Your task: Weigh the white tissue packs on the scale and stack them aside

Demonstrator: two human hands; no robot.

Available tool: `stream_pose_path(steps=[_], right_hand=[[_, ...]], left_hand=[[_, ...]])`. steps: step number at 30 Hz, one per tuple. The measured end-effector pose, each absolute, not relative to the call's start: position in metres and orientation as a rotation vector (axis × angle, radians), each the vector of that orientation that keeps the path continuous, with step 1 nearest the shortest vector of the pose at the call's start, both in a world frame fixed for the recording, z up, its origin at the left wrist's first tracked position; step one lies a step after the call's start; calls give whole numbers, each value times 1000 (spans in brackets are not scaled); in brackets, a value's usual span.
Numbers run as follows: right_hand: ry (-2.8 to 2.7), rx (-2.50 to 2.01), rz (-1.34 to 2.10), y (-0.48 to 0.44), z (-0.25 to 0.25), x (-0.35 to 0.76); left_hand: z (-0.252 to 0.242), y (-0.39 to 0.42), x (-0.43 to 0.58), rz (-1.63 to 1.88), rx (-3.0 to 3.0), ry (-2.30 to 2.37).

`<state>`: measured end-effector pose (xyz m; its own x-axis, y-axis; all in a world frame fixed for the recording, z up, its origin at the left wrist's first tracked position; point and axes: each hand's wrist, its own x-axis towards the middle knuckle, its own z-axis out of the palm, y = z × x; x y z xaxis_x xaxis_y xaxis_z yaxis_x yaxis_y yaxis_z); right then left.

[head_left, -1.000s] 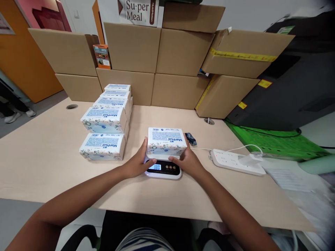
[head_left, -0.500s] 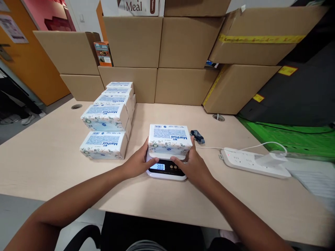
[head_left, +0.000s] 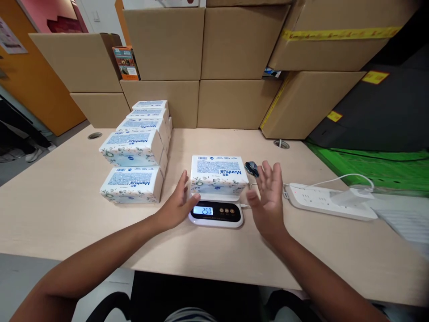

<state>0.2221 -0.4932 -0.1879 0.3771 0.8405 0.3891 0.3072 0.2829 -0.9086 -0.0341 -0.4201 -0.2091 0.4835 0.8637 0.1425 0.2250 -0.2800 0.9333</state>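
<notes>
A white and blue tissue pack (head_left: 217, 175) rests on top of a small white scale (head_left: 217, 219), whose lit display reads 250. My left hand (head_left: 177, 203) is beside the left edge of the pack and scale, thumb raised near the display, fingers apart and holding nothing. To the right of the pack, my right hand (head_left: 268, 201) is lifted with its fingers spread and its palm facing the pack, touching nothing. Several similar packs (head_left: 130, 185) are stacked in a row on the left of the table.
Cardboard boxes (head_left: 231, 105) form a wall along the back of the table (head_left: 134, 237). A dark folded item (head_left: 251, 168) lies behind my right hand. A white power strip (head_left: 325, 201) with a plug and cable is on the right. An orange box (head_left: 126, 63) stands among the cartons.
Both hands have let go of the tissue pack. My right hand has moved right and opened wide, my left slightly left. The display has gone from 380 to 250. The view has tilted a little.
</notes>
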Motion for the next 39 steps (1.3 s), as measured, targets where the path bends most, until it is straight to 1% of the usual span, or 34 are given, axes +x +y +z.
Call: stream_pose_path(steps=[4, 11, 14, 26, 36, 39], right_hand=[[-996, -1236, 535, -487, -191, 225], [-413, -1290, 881, -470, -187, 238], [-307, -1301, 966, -470, -182, 239], [-315, -1267, 937, -475, -174, 234], [-526, -1282, 919, -473, -197, 249], [-539, -1282, 918, -473, -199, 250]], left_hand=[[-207, -419, -35, 915, 1702, 954], [-201, -417, -32, 1061, 1512, 1051], [-202, -415, -30, 1053, 1381, 1067], [-196, -419, -27, 1038, 1360, 1083], [-207, -413, -31, 1001, 1432, 1113], [-208, -410, -30, 990, 1366, 1124]])
